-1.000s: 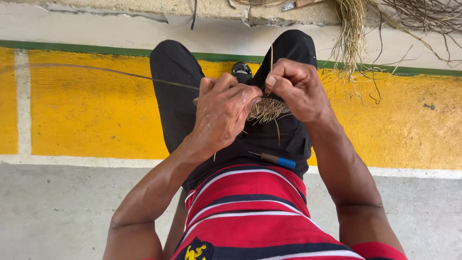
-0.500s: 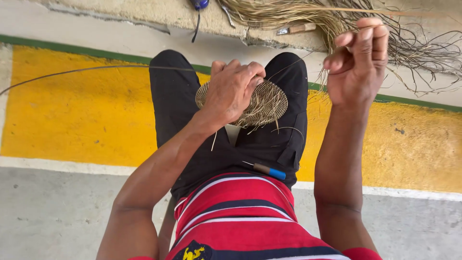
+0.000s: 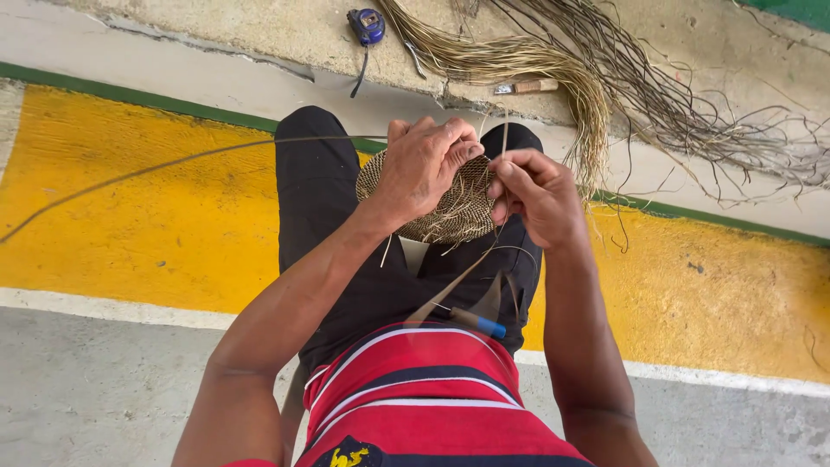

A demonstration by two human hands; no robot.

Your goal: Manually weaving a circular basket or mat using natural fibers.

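Floor paint, yellow [image 3: 130, 216] with a green stripe at its far edge, fills the left, and one long thin strand [image 3: 173, 163] runs across it from the far left toward the lap. Farther off, on the concrete ledge, lies a blue tape measure [image 3: 367, 24]. At centre the left hand [image 3: 424, 169] is closed over the top of a round woven disc [image 3: 458, 212], fingers curled on its far rim, holding it above the black-trousered knees. Just right, the right hand [image 3: 532, 195] pinches a strand at the disc's right edge between thumb and fingers; whether it touches the weave itself cannot be told. Nearer, a blue-tipped tool [image 3: 480, 323] rests on the lap. Far right, a bundle of fibres [image 3: 605, 78] sprawls over the ledge, with a small knife [image 3: 526, 86] beside it.
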